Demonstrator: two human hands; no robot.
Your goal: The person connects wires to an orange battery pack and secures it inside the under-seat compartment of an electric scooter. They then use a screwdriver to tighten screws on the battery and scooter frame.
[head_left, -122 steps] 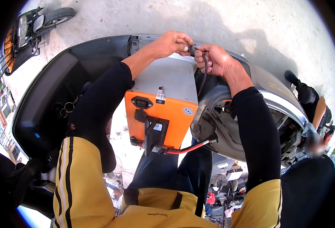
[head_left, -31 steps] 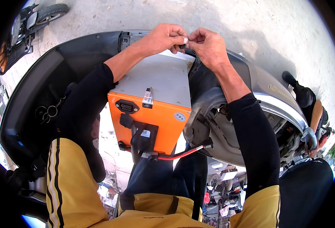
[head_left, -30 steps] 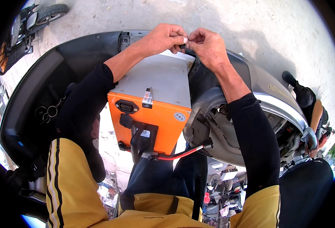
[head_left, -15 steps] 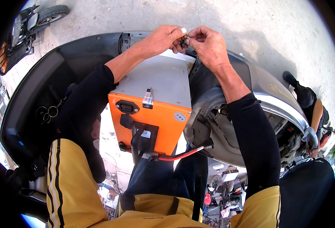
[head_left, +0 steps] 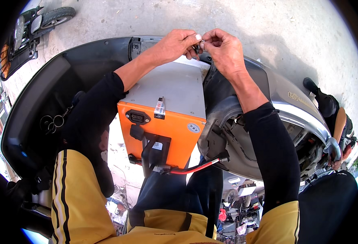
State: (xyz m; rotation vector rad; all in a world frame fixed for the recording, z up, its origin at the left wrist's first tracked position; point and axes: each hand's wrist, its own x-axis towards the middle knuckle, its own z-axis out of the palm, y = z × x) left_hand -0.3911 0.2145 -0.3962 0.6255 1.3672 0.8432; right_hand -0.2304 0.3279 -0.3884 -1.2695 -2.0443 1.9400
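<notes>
My left hand and my right hand meet beyond the far edge of an orange and grey box. Between the fingertips of both is a small dark piece with a bright metallic bit; its kind is too small to make out. Both hands are closed in a pinch, thumbs toward each other. The box's orange face carries a black socket, a thick black cable and a red cable. A small printed packet or tag lies at the box's top edge.
A black plastic shell curves round the left, with metal rings on a chain. A silver-grey scooter body stands to the right. At far right is another person. A parked motorbike is at upper left.
The view has shifted slightly, so the box sits a little lower and further right. Both hands keep their pinch on the small piece, with only slight finger movement.
</notes>
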